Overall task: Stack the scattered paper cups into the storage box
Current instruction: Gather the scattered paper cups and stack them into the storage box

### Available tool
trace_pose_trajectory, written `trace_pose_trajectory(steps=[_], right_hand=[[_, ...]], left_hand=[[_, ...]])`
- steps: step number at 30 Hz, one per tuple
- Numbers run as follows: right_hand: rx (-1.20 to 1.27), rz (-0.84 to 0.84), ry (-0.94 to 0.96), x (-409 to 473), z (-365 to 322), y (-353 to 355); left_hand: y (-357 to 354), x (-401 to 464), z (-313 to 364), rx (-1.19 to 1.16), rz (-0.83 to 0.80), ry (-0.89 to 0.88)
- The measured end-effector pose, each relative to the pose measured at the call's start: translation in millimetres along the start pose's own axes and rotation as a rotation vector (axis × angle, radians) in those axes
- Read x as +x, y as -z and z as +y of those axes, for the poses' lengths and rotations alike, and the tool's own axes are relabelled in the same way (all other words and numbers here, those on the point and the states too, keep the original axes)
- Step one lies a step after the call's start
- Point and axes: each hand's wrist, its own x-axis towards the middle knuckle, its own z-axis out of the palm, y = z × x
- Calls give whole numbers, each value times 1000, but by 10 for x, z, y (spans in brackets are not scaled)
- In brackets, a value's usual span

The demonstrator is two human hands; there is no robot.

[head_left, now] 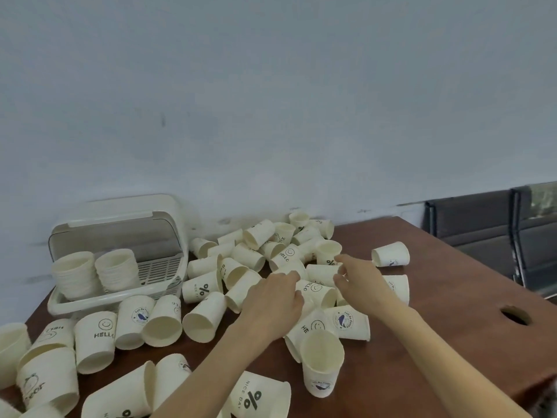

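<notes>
Several cream paper cups (pixel 259 233) lie scattered over the brown table (pixel 452 297), most on their sides. The white storage box (pixel 120 298) stands at the back left with its lid raised; two cup stacks (pixel 73 274) stand inside it. My left hand (pixel 272 303) reaches into the middle pile and its fingers and thumb curl round a lying "HELLO" cup (pixel 318 292). My right hand (pixel 358 280) is just right of it, fingers stretched out and touching a lying cup (pixel 321 273) below an upright "%" cup (pixel 328 251).
A lone cup (pixel 390 254) lies to the right of the pile. An upright cup (pixel 321 363) stands near the front. The table has a round hole (pixel 515 316) at the right. Dark chairs (pixel 482 230) stand beyond the table's right edge. A pale wall runs behind.
</notes>
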Motion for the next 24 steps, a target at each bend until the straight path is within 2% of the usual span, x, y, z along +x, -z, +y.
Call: trace_pose_trajectory(steps=[9,17,24], right_hand=[[-84,-71,-130,681,294,-194],[-375,-106,-106,1220,307,-465],[-474,-103,-132,1394,376,-645]], left_hand=[[-126,177,-54,26,-13,10],[-139,397,-252,68,-4,34],[-211,431,-436,85,-25,85]])
